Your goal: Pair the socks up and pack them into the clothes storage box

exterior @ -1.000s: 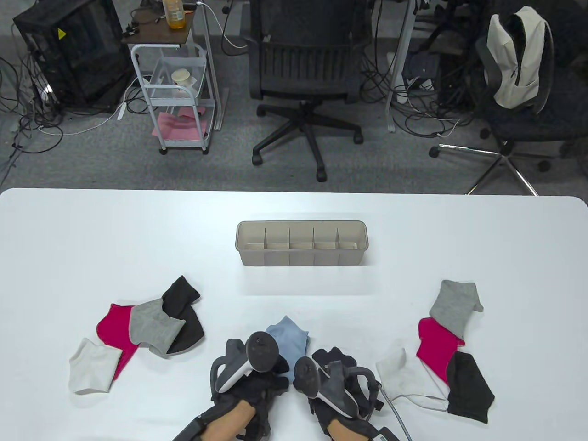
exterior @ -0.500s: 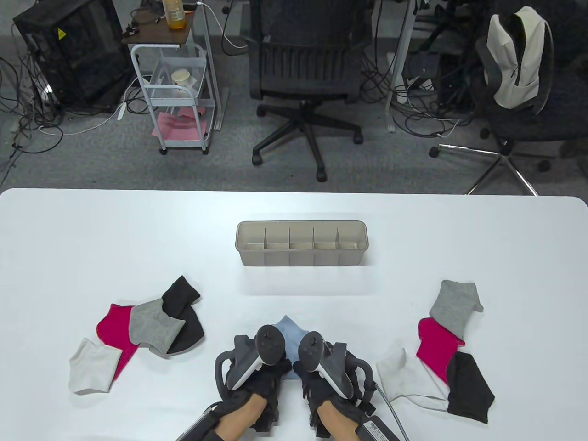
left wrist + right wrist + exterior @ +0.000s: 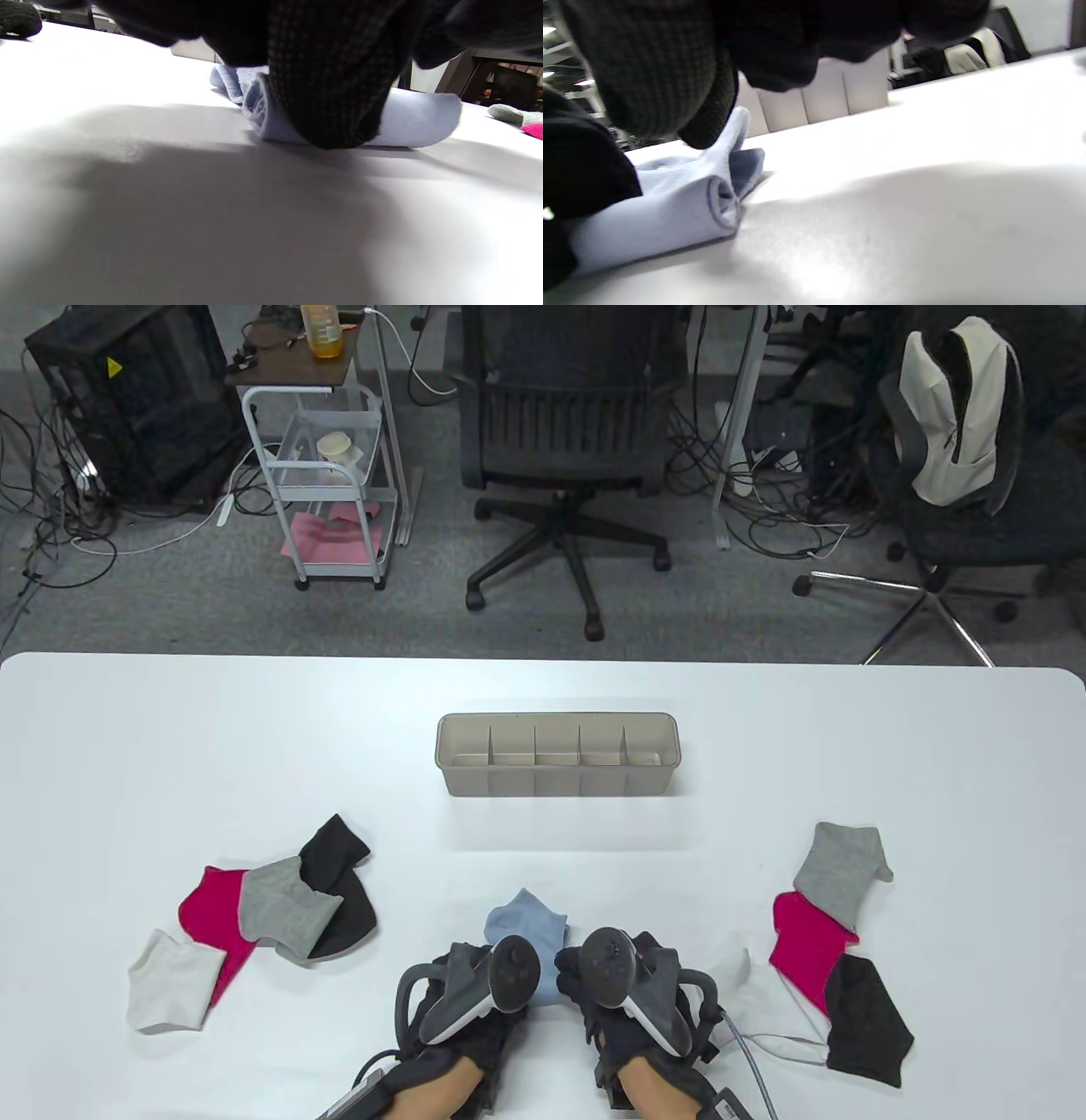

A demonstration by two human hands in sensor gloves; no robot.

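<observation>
Rolling the blue pair near the counter's front edge

Nearest us, our left hand (image 3: pixel 475 1001) and right hand (image 3: pixel 632 993) curl their fingers (image 3: pixel 335 106) over the blue socks (image 3: pixel 526 929), each clamped on one end of the half-made roll. Its long axis runs left to right, the loose flat part pointing away toward the storage box (image 3: pixel 556 793), which stands empty straight ahead, well apart.

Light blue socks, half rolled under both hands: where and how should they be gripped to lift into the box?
Grip the rolled part of the light blue socks, from above, fingers spanning the roll's width. The wrist views show a tight coil at the near end, with the unrolled far end lying flat toward the storage box; gripping there would probably let it unroll.
</observation>
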